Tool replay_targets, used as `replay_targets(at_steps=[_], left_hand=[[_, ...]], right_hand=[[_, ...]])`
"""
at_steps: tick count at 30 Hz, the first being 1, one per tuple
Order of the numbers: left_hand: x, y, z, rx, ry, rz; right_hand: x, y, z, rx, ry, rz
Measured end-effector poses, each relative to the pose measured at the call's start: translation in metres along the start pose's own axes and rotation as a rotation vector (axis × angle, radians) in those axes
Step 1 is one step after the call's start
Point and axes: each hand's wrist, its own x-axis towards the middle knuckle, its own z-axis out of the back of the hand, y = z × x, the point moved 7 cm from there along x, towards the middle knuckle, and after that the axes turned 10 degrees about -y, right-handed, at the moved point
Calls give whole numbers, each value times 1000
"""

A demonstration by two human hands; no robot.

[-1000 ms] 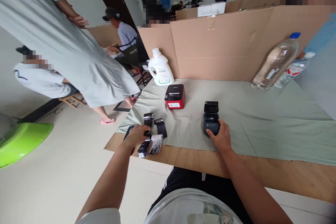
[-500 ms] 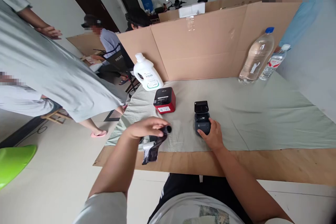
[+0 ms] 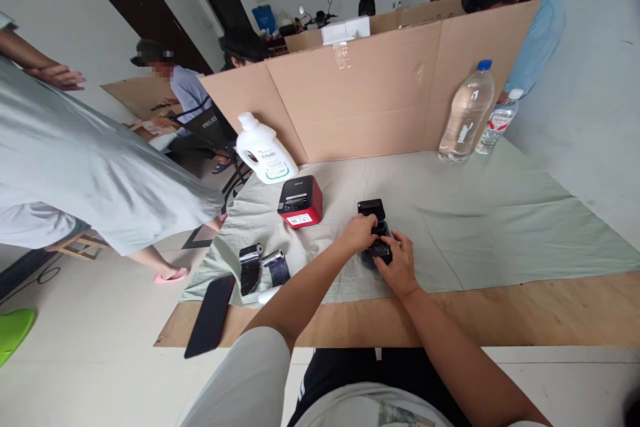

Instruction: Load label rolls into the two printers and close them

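Note:
A small dark label printer (image 3: 373,208) stands on the pale green cloth (image 3: 480,227) with its lid up. My left hand (image 3: 357,232) is over its open bay, fingers closed on a black-wrapped paper roll (image 3: 379,251) that is mostly hidden between my hands. My right hand (image 3: 396,268) grips the printer's near end. Two more black-wrapped rolls (image 3: 250,265) (image 3: 276,267) lie to the left on the cloth, with a white roll (image 3: 270,293) at the cloth's edge.
A red printer (image 3: 300,202) and a white jug (image 3: 263,157) stand at the back left. Two water bottles (image 3: 465,113) (image 3: 495,128) are at the back right by a cardboard screen (image 3: 370,100). A black phone (image 3: 210,313) overhangs the table's left corner. People stand and sit beyond.
My left hand picked a black-wrapped roll from the pile at the left and carried it right to the dark printer. My right hand stayed on the printer. The view shifted left.

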Motion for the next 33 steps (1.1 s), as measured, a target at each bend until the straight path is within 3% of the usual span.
replay_targets(at_steps=[6, 14, 16, 21, 27, 33], left_hand=[[-2, 1, -5, 3, -72, -63], [3, 3, -12, -25, -84, -30], [1, 6, -3, -122, -169, -14], [-7, 31, 31, -343, -567, 92], [-14, 32, 12, -582, -451, 34], [-54, 19, 10, -535, -542, -83]], right_hand=[[-1, 1, -2, -13, 27, -11], [0, -1, -1, -31, 6, -2], [0, 0, -1, -29, 0, 8], [0, 0, -2, -9, -3, 4], [2, 5, 1, -2, -8, 33], [4, 13, 6, -2, 6, 42]])
